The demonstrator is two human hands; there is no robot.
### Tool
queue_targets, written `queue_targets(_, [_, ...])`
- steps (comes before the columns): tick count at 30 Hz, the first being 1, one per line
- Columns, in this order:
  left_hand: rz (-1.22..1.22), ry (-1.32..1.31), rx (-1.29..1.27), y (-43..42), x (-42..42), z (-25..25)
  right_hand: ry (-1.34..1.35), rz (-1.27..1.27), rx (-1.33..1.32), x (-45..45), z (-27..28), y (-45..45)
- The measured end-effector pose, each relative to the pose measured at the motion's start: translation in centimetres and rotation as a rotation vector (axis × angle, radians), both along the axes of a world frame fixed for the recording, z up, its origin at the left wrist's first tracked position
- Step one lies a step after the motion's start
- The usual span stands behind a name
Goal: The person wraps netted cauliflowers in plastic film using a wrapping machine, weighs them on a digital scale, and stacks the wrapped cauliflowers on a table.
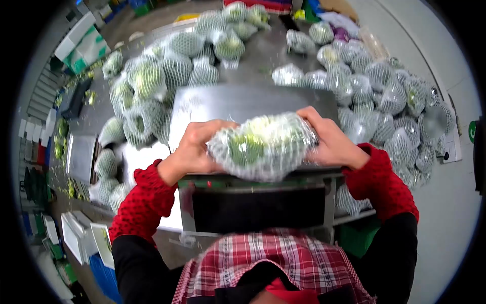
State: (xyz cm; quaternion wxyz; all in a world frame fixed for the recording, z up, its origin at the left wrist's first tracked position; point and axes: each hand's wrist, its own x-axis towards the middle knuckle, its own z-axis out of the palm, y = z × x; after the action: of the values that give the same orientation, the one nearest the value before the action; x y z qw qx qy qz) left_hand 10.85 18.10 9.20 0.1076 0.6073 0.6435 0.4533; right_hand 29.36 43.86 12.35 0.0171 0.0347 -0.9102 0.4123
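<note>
- A red plaid apron (283, 253) is hanging nearest the camera, below the near edge of a raised metal plate (253, 99).
- The left hand (195, 147) is gripping one end of a netted vegetable bundle (266, 147), its fingers curling partway closed (some are hiding behind the netting).
- The right hand (331, 142) is clasping the other end, thumb on top and fingers half closed around the side.
- The bundle is sitting between both hands at the plate's near edge; whether it is touching the metal, I cannot tell.
- Netted bundles (144, 78) are piling along the tabletop (258, 53) toward its left edge, while shinier film-covered bundles (395, 93) are crowding its right edge.
- The step in hand appears to be handling one bundle by its ends; the next move is probably calling for an even, two-handed hold.
</note>
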Motion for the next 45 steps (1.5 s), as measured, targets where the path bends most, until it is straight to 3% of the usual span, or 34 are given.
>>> queue_targets(3, [-0.119, -0.448, -0.189, -4.2, 7.0, -3.1, -0.186, 0.088, -0.043, 7.0, -2.7, -3.0])
queue_targets(4, [-0.056, -0.540, -0.232, -5.1, 9.4, -3.7, -0.321, 0.050, -0.165, 8.8, -3.3, -4.4])
queue_targets(6, [0.022, -1.198, -0.482, -7.5, 12.3, -7.2, -0.557, -0.048, -0.655, 12.0, -7.0, -5.8])
queue_targets(7, [0.081, -1.574, -0.488, -8.5, 13.0, -8.6, -0.680, -0.205, -0.941, 13.2, -7.2, -6.2])
queue_targets(8, [0.069, -1.813, -0.319, -9.3, 13.7, -9.5, -0.792, -0.366, -1.218, 14.4, -7.3, -6.2])
queue_targets(10, [0.259, -1.943, -0.109, -10.6, 15.9, -6.8, -0.669, -0.427, -1.357, 16.9, -7.1, -7.7])
queue_targets(12, [0.409, -1.343, -0.214, -11.6, 18.4, -7.5, -0.261, -0.534, -1.063, 18.5, -7.2, -10.2])
queue_targets(13, [0.484, -1.195, -0.257, -11.3, 19.4, -7.6, -0.194, -0.544, -1.010, 18.4, -7.5, -10.7])
queue_targets(14, [0.472, -1.197, -0.271, -11.7, 19.9, -7.7, -0.180, -0.646, -0.957, 17.8, -7.7, -11.0])
queue_targets(17, [0.810, -1.128, -0.136, -13.2, 20.6, -6.8, -0.187, -0.882, -0.752, 18.9, -7.3, -8.3])
queue_targets(18, [0.914, -1.276, -0.121, -14.5, 20.7, -5.3, -0.314, -0.877, -0.760, 20.7, -6.8, -8.1])
queue_targets(20, [0.931, -1.271, -0.323, -18.0, 21.9, -6.6, -0.554, -0.876, -0.678, 24.6, -9.2, -9.8])
queue_targets(21, [0.880, -1.249, -0.441, -18.8, 22.4, -10.5, -0.665, -0.937, -0.712, 25.7, -11.3, -10.6])
queue_targets(22, [0.822, -1.221, -0.556, -19.6, 23.0, -14.5, -0.424, -0.676, -0.332, 27.8, -16.2, -11.1])
queue_targets(23, [0.686, -1.164, -0.621, -18.5, 23.6, -18.6, -0.560, -0.644, -0.499, 27.7, -19.5, -12.9])
queue_targets(24, [0.537, -1.080, -0.635, -16.4, 24.6, -21.5, -0.803, -0.422, -0.313, 25.7, -20.4, -14.6])
queue_targets(25, [0.433, -0.988, -0.632, -14.4, 25.6, -23.1, -0.745, -0.361, -0.250, 24.2, -21.9, -16.3])
queue_targets(29, [0.276, -0.533, -0.377, -8.2, 23.5, -18.6, -0.410, -0.296, -0.374, 18.8, -21.0, -19.1])
queue_targets(34, [0.059, -0.168, 0.080, -4.9, 20.3, -12.0, -0.059, -0.182, -0.868, 16.1, -17.6, -20.6])
queue_targets(36, [0.002, -0.473, -0.057, -4.4, 20.9, -9.3, 0.039, -0.166, -1.035, 16.3, -17.0, -20.1])
queue_targets(39, [-0.090, -1.196, -0.261, -3.0, 23.4, -6.4, 0.123, -0.313, -1.271, 19.0, -17.9, -17.6])
queue_targets(41, [-0.135, -1.514, -0.356, -1.4, 24.8, -5.4, 0.206, -0.650, -1.606, 23.6, -17.0, -15.5])
queue_targets(42, [-0.164, -1.567, -0.393, 0.5, 25.7, -5.3, 0.332, -0.565, -1.946, 26.9, -14.1, -14.3])
queue_targets(44, [-0.248, -1.541, -0.485, 5.5, 28.1, -4.8, 0.702, -0.974, -0.778, 29.0, -13.6, -13.0])
queue_targets(45, [-0.343, -1.271, -0.501, 8.6, 30.8, -3.6, 0.767, -0.974, -1.043, 30.6, -11.3, -11.0])
